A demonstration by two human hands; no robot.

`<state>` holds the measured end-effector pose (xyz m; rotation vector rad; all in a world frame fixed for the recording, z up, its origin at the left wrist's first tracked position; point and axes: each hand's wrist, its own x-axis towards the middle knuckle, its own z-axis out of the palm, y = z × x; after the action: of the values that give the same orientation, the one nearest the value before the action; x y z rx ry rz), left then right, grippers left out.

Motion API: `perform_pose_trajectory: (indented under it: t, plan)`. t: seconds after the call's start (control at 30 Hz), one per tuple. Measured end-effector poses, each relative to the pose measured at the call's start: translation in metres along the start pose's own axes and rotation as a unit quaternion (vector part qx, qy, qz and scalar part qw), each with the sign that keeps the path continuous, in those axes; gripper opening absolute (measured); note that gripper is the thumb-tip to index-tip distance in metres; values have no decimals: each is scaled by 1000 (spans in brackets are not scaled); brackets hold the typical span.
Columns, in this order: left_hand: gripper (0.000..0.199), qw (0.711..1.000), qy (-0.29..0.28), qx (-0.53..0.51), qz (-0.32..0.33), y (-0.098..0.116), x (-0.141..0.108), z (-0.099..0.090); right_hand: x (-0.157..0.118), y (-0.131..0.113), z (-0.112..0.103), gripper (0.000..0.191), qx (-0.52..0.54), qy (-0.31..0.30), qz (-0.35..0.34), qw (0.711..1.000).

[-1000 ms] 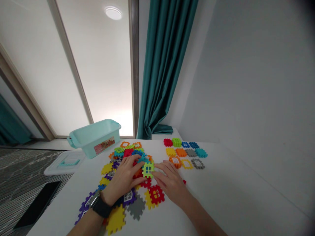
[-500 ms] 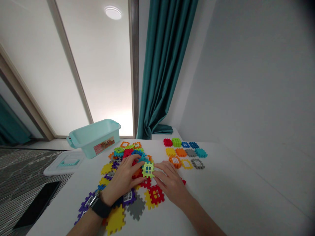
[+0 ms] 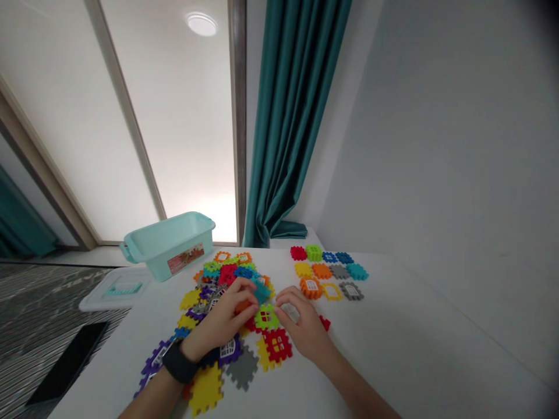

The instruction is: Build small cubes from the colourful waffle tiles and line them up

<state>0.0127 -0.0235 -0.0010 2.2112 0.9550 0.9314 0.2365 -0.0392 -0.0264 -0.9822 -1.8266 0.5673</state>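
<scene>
Just lowered, perhaps released: green tile, six o'clock, between left hand and right hand; fingers curled, pinch unclear.

Lime window pc, red window pc, purple pc w/ wht grid; gry pc & yel pc, both plain; blk watch strap; lt aqua tub w/ reddish label; dk teal curtain; wht tabletop; gry-striped floor
</scene>
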Motion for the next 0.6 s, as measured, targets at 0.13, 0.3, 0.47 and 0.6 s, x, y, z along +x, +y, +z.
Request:
perform_pose_trajectory:
  t: [0.13, 0.3, 0.47, 0.6]
  plan:
    - [21, 1000, 1, -29, -13, 4, 1, 0, 0, -1, 1, 18, 36, -9, 35, 999]
    - [26, 1000, 3, -21, -13, 8, 1, 1, -1, -2, 1, 20, 35, -11, 27, 999]
    - [24, 1000, 17, 1, -1, 10, 1, 2, -1, -1, 0, 17, 16, -26, -4, 1000]
    - [16, 999, 26, 26, 6, 13, 0, -1, -3, -1, -2, 15, -34, 7, -57, 998]
